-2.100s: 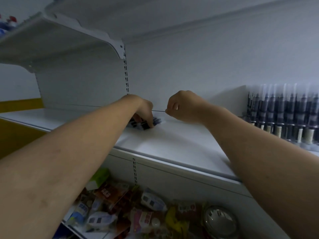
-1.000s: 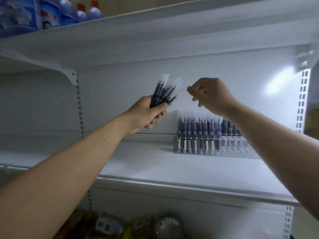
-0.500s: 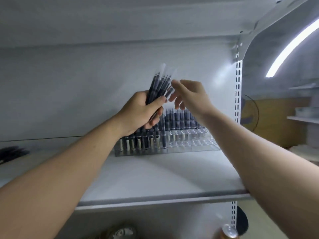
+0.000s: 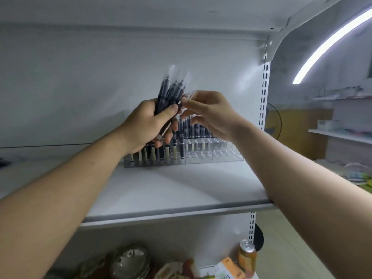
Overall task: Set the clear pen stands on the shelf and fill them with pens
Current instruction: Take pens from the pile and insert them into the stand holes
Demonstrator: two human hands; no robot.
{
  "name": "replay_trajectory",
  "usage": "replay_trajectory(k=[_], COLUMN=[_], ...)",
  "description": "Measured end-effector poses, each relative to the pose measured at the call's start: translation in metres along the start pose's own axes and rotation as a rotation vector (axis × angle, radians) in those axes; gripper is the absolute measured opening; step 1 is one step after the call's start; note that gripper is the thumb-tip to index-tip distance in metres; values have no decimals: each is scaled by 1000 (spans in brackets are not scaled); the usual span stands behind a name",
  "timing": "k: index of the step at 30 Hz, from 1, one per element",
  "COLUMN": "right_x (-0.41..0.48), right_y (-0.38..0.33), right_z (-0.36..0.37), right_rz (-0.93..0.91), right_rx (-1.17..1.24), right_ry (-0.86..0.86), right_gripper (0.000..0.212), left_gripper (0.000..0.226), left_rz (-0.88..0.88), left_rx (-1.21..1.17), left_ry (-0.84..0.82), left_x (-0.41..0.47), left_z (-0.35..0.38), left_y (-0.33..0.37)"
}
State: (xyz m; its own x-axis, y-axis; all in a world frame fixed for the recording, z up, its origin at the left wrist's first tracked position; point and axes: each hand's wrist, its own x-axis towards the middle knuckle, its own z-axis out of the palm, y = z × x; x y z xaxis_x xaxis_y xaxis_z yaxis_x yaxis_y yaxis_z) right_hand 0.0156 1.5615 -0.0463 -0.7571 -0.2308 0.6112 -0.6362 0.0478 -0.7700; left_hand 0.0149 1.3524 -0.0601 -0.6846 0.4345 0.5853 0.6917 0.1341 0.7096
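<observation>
The light is dim and bluish. A bright strip lamp (image 4: 330, 43) at the upper right glares and bows with wide-angle distortion. The raised pens (image 4: 171, 87) are motion-blurred. Soft shadows cross the shelf (image 4: 181, 190).

Own body, head view. My left hand (image 4: 145, 125) and my right hand (image 4: 211, 115) are both bare. My left forearm (image 4: 80, 178) is bare along all I can see of it, from the wrist above the shelf's front edge (image 4: 171, 212) to the frame border below that edge. My right forearm (image 4: 291, 178) is likewise bare, wrist to border. I note a faint small mark (image 4: 93, 163) on the left forearm, above the shelf's front edge. My left thumbnail (image 4: 174, 106) is short and rounded. The knuckles of my right hand show as low ridges. Its fingertips are blurred, so I cannot read the nails. Both forearms look much broader toward the camera.
</observation>
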Motion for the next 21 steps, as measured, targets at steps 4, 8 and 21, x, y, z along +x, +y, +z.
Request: replay_trajectory(k=[4,8,21], right_x=[0,2,6], right_y=[0,-1,5], right_z=[-1,-7,-21], right_rz=[18,1,-202], right_rx=[34,142,-588], right_ry=[22,102,336], right_gripper=[20,17,13], left_gripper=[21,19,19], left_rz=[-18,-46,-20], left_rx=[-3,-6,-42], left_ry=[-7,-15,-14], left_x=[-1,-1,1], left_z=[-2,-4,-9], left_y=[-3,-7,-8])
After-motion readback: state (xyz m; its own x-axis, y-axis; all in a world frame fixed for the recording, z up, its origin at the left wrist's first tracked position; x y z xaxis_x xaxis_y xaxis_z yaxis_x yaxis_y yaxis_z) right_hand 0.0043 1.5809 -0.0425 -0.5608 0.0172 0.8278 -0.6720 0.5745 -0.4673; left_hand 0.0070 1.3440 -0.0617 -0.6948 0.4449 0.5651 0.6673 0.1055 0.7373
